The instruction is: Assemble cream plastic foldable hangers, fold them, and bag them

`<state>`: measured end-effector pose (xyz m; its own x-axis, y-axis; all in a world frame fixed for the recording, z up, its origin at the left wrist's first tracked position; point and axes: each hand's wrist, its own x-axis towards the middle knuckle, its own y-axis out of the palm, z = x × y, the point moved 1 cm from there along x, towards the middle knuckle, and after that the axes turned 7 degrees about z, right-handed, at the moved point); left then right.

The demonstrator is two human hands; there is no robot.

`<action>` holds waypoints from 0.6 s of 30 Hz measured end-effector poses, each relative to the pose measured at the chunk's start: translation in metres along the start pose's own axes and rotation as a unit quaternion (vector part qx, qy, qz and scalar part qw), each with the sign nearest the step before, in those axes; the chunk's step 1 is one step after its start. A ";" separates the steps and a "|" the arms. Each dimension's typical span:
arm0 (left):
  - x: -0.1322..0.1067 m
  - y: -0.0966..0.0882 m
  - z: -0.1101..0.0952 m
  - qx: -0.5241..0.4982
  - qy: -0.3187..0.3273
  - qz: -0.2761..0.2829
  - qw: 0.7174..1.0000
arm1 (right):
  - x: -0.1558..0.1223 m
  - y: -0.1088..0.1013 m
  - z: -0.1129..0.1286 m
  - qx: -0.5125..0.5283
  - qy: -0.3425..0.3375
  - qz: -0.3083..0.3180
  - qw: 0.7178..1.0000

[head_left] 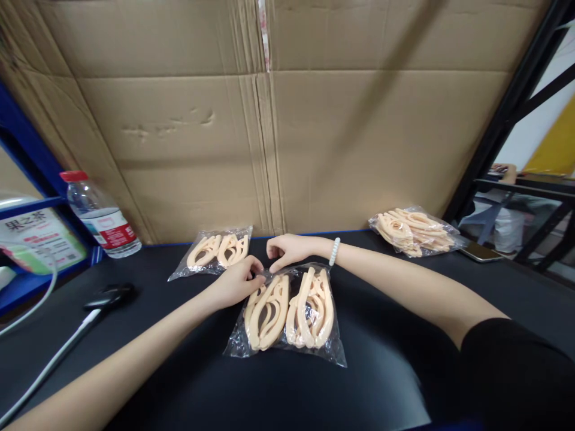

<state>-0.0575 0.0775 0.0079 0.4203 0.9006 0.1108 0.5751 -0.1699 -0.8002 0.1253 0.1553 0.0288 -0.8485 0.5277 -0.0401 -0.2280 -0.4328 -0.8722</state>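
Observation:
A clear plastic bag of folded beige plastic hangers lies flat on the black table in front of me. The hangers sit in two groups side by side. My left hand is at the bag's upper left corner, thumb and fingers closed on the film. Just beyond the bag's top edge is my right hand, its fingers curled and a gap showing between thumb and forefinger. A white beaded bracelet circles the right wrist. Behind my left hand lies a second bag of hangers.
Another bag of beige hangers rests at the back right, beside a phone. On the left stand a red-capped water bottle and a black device with a white cable. Cardboard walls the table's back.

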 end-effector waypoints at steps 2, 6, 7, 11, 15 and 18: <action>0.000 0.001 0.002 -0.014 0.000 -0.005 1.000 | -0.016 -0.007 -0.006 0.037 0.047 0.036 0.998; -0.001 0.001 0.000 -0.057 -0.003 -0.003 0.998 | -0.058 -0.017 -0.016 0.111 0.119 0.105 0.981; -0.002 0.000 -0.002 -0.067 -0.006 -0.003 0.998 | -0.068 -0.018 -0.018 0.125 0.131 0.112 0.977; -0.004 -0.002 -0.008 -0.099 -0.027 -0.013 0.995 | -0.096 -0.015 -0.016 0.166 0.158 0.112 0.967; -0.007 -0.001 -0.014 -0.131 -0.063 -0.014 0.989 | -0.105 -0.014 -0.011 0.193 0.179 0.106 0.959; -0.009 -0.001 -0.019 -0.159 -0.096 -0.013 0.983 | -0.107 -0.015 -0.009 0.202 0.192 0.117 0.953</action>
<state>-0.0485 0.0623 0.0188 0.2801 0.9599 -0.0100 0.7865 -0.2355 -0.5710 0.2239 0.1123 0.0417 -0.6788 0.5779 -0.4531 -0.2856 -0.7762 -0.5621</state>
